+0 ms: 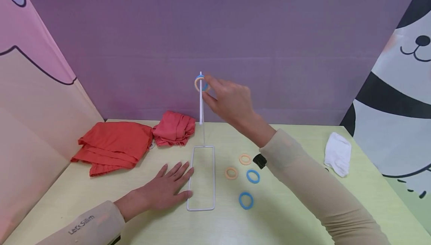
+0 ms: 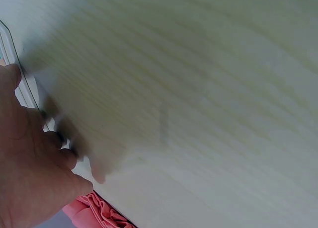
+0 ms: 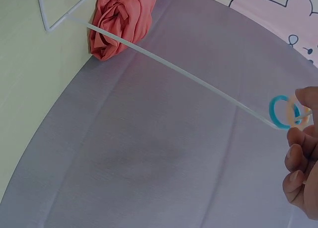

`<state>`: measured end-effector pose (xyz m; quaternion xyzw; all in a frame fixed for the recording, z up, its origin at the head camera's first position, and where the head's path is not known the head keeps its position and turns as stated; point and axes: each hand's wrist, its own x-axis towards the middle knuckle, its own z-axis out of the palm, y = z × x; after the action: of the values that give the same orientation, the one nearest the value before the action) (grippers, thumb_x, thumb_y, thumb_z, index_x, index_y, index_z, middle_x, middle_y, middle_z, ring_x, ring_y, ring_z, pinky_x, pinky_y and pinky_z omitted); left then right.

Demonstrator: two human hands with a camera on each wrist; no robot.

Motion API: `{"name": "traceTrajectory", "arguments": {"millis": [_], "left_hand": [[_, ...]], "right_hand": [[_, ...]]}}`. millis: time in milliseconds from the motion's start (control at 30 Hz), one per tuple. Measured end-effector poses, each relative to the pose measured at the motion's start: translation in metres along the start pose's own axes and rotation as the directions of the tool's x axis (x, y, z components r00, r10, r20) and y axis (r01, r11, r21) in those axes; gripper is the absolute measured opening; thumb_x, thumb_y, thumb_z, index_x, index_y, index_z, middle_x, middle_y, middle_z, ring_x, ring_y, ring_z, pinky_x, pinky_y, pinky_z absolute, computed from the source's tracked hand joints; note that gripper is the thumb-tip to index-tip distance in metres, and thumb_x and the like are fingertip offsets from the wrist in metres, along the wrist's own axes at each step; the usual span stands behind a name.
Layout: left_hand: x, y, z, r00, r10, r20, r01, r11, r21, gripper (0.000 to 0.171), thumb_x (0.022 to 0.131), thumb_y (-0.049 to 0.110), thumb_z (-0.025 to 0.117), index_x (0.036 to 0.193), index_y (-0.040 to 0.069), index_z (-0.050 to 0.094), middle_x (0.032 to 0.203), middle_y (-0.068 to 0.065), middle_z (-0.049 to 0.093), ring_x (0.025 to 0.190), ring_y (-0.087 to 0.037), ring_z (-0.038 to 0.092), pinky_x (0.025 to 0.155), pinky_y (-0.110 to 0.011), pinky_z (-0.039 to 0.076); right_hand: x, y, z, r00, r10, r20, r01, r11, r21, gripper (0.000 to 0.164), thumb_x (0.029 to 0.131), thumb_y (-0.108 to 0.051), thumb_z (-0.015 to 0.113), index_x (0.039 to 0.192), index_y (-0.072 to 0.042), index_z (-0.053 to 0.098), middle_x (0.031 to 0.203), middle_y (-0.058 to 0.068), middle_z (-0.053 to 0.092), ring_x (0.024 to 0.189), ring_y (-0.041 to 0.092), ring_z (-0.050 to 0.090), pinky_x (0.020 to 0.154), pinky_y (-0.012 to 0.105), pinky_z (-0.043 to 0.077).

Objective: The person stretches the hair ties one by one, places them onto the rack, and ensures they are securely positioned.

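A white wire stand (image 1: pixel 214 177) has a flat rectangular base on the table and a tall upright with an arm at the top. My right hand (image 1: pixel 232 101) pinches a peach ring (image 1: pixel 195 85) between thumb and index finger, and the ring encircles the arm. Beside it a blue ring (image 3: pixel 273 109) hangs on the same arm, near the bend. My left hand (image 1: pixel 163 190) lies with fingers spread at the left side of the base, thumb and fingertips on the wire. In the left wrist view, part of that hand is cut off.
Two loose peach rings (image 1: pixel 226 173) and two blue rings (image 1: pixel 240 200) lie right of the base. Folded red cloth (image 1: pixel 114 144) and a smaller red bundle (image 1: pixel 173 127) sit at the back left. A white cloth (image 1: pixel 338 155) lies far right. A purple backdrop (image 1: pixel 303 50) stands behind.
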<state>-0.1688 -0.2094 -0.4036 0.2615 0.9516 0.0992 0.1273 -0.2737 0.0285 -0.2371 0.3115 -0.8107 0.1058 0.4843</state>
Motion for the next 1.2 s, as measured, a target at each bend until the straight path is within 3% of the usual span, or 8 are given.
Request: {"name": "traceTrajectory", "arguments": {"millis": [233,400,500,567,767,967,1200], "left_hand": [[-0.001,0.0,-0.002,1.0,-0.006,-0.001,0.006,1.0,0.011,0.079,0.1,0.064,0.039,0.161,0.017,0.022,0.17,-0.009,0.014,0.157,-0.036,0.011,0.121,-0.067,0.006],[-0.002,-0.002,-0.002,1.0,-0.018,0.007,0.018,1.0,0.024,0.079,0.1,0.064,0.039,0.161,0.018,0.02,0.17,-0.007,0.012,0.157,-0.034,0.01,0.122,-0.066,0.005],[-0.003,-0.001,-0.003,1.0,-0.018,0.009,0.018,1.0,0.019,0.079,0.1,0.064,0.039,0.161,0.018,0.02,0.17,-0.007,0.012,0.157,-0.035,0.01,0.121,-0.067,0.005],[-0.004,-0.001,-0.004,1.0,-0.016,0.007,0.015,1.0,0.016,0.079,0.1,0.063,0.04,0.161,0.017,0.021,0.17,-0.009,0.013,0.157,-0.036,0.011,0.121,-0.067,0.005],[-0.004,-0.001,-0.003,1.0,-0.012,0.009,0.011,1.0,0.021,0.078,0.101,0.063,0.039,0.161,0.017,0.021,0.17,-0.008,0.012,0.157,-0.035,0.009,0.121,-0.067,0.004],[-0.004,-0.001,-0.005,1.0,-0.01,0.014,0.009,1.0,0.015,0.079,0.1,0.064,0.038,0.161,0.017,0.02,0.17,-0.009,0.012,0.157,-0.036,0.009,0.121,-0.068,0.004],[-0.004,-0.001,-0.004,1.0,-0.015,0.022,0.015,1.0,0.012,0.079,0.101,0.064,0.038,0.161,0.017,0.02,0.17,-0.008,0.011,0.157,-0.036,0.009,0.121,-0.068,0.004]], "right_hand": [[-0.01,0.002,-0.025,0.993,0.032,0.113,-0.033,0.999,0.011,0.048,0.091,-0.044,0.068,0.132,-0.019,0.065,0.1,0.001,0.078,0.078,0.02,0.073,0.05,0.04,0.052],[-0.032,0.009,-0.05,0.975,0.043,0.217,-0.066,0.992,0.103,0.055,0.09,-0.044,0.071,0.138,-0.018,0.061,0.079,0.0,0.068,0.07,0.017,0.065,0.05,0.039,0.05],[-0.053,0.013,-0.063,0.948,0.05,0.316,-0.103,0.983,0.155,0.06,0.089,-0.044,0.073,0.141,-0.017,0.059,0.07,-0.003,0.058,0.064,0.014,0.054,0.047,0.033,0.043],[-0.071,0.015,-0.069,0.911,0.063,0.407,-0.142,0.976,0.167,0.062,0.088,-0.044,0.074,0.141,-0.017,0.058,0.07,-0.005,0.055,0.062,0.011,0.048,0.046,0.029,0.038],[-0.126,0.023,-0.082,0.766,0.091,0.637,-0.226,0.965,0.134,0.058,0.089,-0.047,0.072,0.139,-0.02,0.061,0.074,-0.01,0.049,0.062,0.003,0.041,0.049,0.022,0.034],[-0.159,0.036,-0.084,0.673,0.12,0.73,-0.276,0.956,0.098,0.059,0.087,-0.051,0.072,0.139,-0.024,0.061,0.08,-0.01,0.054,0.064,0.003,0.043,0.052,0.023,0.037],[-0.191,0.043,-0.069,0.573,0.132,0.809,-0.332,0.94,0.082,0.063,0.086,-0.056,0.071,0.139,-0.025,0.061,0.085,-0.004,0.058,0.059,0.002,0.04,0.05,0.023,0.035]]}}
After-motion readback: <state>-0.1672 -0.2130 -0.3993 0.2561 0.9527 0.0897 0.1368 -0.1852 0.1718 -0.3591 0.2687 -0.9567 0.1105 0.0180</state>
